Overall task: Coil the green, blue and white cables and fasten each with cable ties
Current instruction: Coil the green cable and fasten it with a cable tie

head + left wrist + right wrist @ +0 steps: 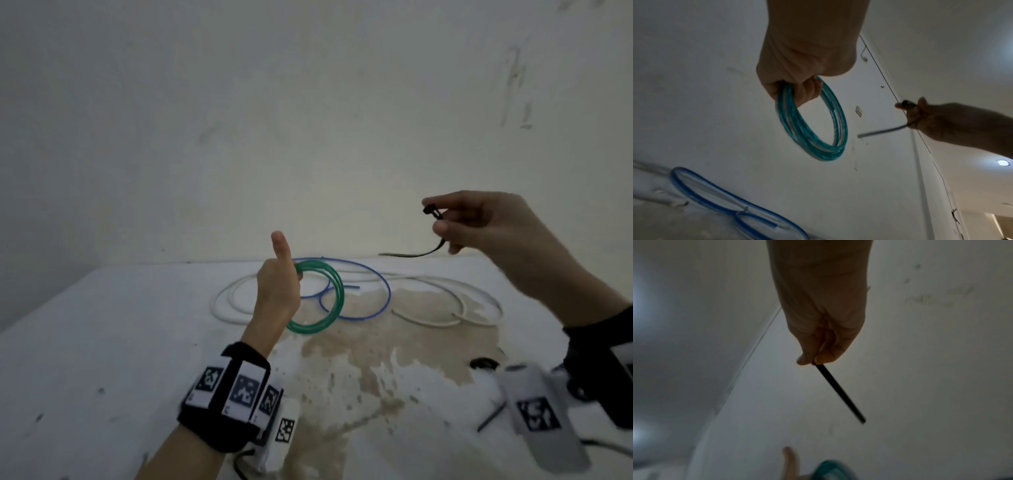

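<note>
My left hand [279, 287] grips a coiled green cable [329, 301] above the table, fingers curled through the loops and thumb pointing up; the coil [813, 123] hangs below the fist in the left wrist view. My right hand [479, 222] is raised to the right and pinches a black cable tie [416, 253] near its head, the tail pointing left toward the coil. The tie [840, 392] sticks out from the fingertips in the right wrist view. A blue cable [373, 298] and a white cable [445, 298] lie loose on the table behind.
The table [120, 342] has a white cloth with a large brown stain [383, 349] in the middle. A black ring-like object [483, 363] and more black ties [491, 416] lie near the right wrist. A bare wall stands close behind.
</note>
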